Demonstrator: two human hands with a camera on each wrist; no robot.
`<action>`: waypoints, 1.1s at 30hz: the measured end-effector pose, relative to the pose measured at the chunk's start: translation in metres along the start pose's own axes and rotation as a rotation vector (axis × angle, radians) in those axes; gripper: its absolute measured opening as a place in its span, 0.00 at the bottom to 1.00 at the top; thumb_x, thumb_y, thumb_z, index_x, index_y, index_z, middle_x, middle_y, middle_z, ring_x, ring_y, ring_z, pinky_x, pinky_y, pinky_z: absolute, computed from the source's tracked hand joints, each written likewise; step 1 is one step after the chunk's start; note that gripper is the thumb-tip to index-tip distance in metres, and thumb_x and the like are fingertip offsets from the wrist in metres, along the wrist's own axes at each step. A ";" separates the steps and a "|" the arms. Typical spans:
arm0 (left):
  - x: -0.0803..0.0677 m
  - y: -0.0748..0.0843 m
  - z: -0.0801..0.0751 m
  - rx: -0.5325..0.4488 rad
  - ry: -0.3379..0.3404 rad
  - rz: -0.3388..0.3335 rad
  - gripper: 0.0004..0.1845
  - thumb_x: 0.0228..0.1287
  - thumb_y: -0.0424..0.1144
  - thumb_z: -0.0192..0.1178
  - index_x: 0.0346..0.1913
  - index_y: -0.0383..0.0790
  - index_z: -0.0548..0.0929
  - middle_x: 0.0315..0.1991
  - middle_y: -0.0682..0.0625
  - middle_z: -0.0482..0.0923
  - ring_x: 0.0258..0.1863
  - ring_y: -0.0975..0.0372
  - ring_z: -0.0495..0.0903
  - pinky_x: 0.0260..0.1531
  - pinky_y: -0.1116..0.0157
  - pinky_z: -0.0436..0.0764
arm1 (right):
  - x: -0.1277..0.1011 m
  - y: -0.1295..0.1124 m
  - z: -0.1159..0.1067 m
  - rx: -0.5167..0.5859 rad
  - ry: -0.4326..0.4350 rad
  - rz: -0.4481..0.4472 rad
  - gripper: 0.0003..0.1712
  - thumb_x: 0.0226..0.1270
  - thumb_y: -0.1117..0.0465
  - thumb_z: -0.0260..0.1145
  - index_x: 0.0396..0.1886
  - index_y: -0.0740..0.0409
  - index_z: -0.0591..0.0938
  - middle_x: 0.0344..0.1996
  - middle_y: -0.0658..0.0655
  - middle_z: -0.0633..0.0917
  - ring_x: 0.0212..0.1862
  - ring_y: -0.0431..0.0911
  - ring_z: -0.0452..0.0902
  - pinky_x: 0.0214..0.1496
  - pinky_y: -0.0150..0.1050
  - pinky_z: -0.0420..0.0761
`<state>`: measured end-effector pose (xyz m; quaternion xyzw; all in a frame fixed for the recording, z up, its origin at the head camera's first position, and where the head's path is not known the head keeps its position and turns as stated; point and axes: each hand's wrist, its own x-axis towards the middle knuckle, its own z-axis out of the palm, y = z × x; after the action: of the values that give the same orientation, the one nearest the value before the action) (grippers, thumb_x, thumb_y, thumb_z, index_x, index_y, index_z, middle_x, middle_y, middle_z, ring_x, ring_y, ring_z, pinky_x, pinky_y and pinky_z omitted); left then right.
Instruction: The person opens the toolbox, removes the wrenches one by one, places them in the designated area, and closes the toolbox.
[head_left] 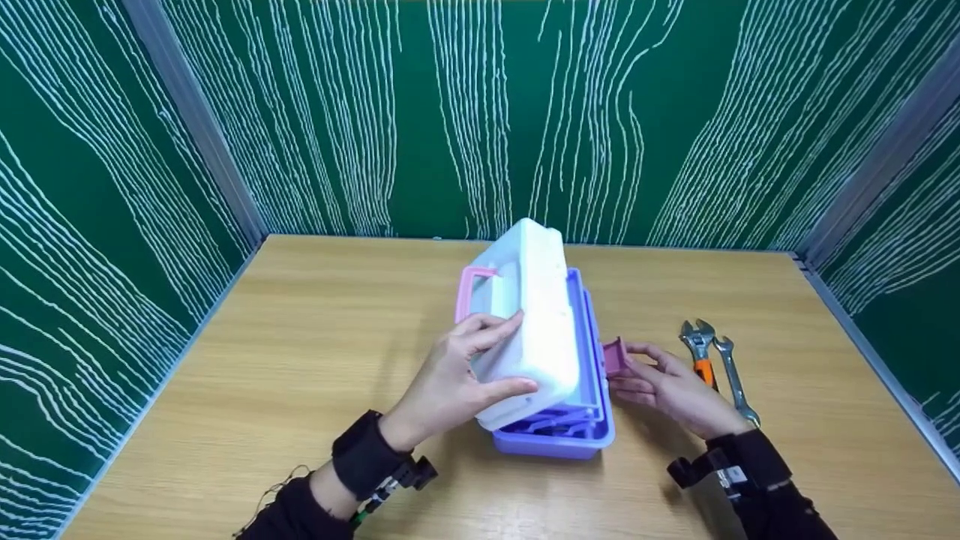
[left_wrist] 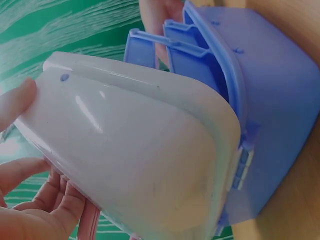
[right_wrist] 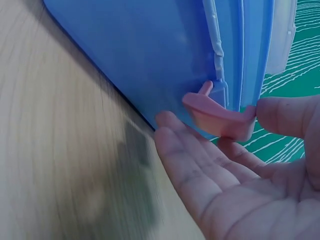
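Note:
A toolbox with a purple-blue base [head_left: 551,447] and a white lid [head_left: 550,322] stands at the middle of the table, its lid partly raised. My left hand [head_left: 459,369] grips the lid, thumb and forefinger spread along it, the other fingers by the pink handle [head_left: 463,294]. At the base's right side, my right hand [head_left: 679,394] pinches a pink latch [right_wrist: 220,119], which sticks outward from the base. Blue trays [left_wrist: 192,50] show in the gap under the lid. What lies deeper in the box is hidden.
Right of the right hand lie an adjustable wrench [head_left: 698,346] with an orange grip and a plain metal wrench [head_left: 736,381]. The wooden table [head_left: 322,315] is bounded by green walls [head_left: 412,120] with white streaks at the back and both sides.

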<state>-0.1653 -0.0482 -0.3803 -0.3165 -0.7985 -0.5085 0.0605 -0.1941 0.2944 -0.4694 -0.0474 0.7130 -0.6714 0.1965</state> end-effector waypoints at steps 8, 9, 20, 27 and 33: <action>0.008 0.007 0.015 0.067 -0.052 0.031 0.40 0.55 0.53 0.74 0.69 0.43 0.74 0.55 0.52 0.78 0.54 0.64 0.75 0.61 0.64 0.77 | 0.001 -0.003 0.005 0.019 0.033 0.042 0.35 0.79 0.48 0.54 0.74 0.61 0.56 0.59 0.64 0.81 0.59 0.50 0.82 0.64 0.42 0.81; 0.009 0.007 0.016 0.077 -0.058 0.033 0.40 0.55 0.53 0.74 0.69 0.43 0.74 0.55 0.52 0.78 0.54 0.65 0.75 0.61 0.65 0.77 | 0.001 -0.004 0.006 0.019 0.038 0.045 0.35 0.79 0.48 0.54 0.74 0.60 0.56 0.59 0.64 0.81 0.59 0.50 0.82 0.64 0.42 0.81; 0.015 0.012 0.034 0.183 -0.127 0.101 0.37 0.59 0.54 0.70 0.68 0.41 0.74 0.54 0.51 0.77 0.51 0.65 0.74 0.53 0.71 0.77 | 0.001 -0.001 0.004 0.027 0.040 0.009 0.33 0.80 0.48 0.53 0.73 0.60 0.56 0.58 0.63 0.81 0.59 0.50 0.82 0.63 0.43 0.82; 0.018 0.016 0.044 0.278 -0.191 0.074 0.37 0.60 0.56 0.69 0.69 0.42 0.74 0.54 0.51 0.77 0.54 0.64 0.73 0.56 0.70 0.76 | 0.002 0.001 0.004 0.037 0.037 -0.015 0.32 0.80 0.48 0.53 0.72 0.60 0.57 0.57 0.62 0.81 0.58 0.49 0.82 0.63 0.43 0.82; 0.021 0.019 0.054 0.383 -0.249 0.058 0.37 0.60 0.57 0.69 0.69 0.43 0.75 0.53 0.51 0.76 0.52 0.64 0.72 0.55 0.72 0.76 | 0.002 0.000 0.002 0.025 0.030 -0.028 0.34 0.79 0.46 0.54 0.72 0.60 0.57 0.61 0.64 0.79 0.60 0.50 0.81 0.64 0.42 0.81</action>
<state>-0.1587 0.0120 -0.3824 -0.3824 -0.8723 -0.3028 0.0348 -0.1950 0.2918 -0.4699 -0.0448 0.7065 -0.6837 0.1772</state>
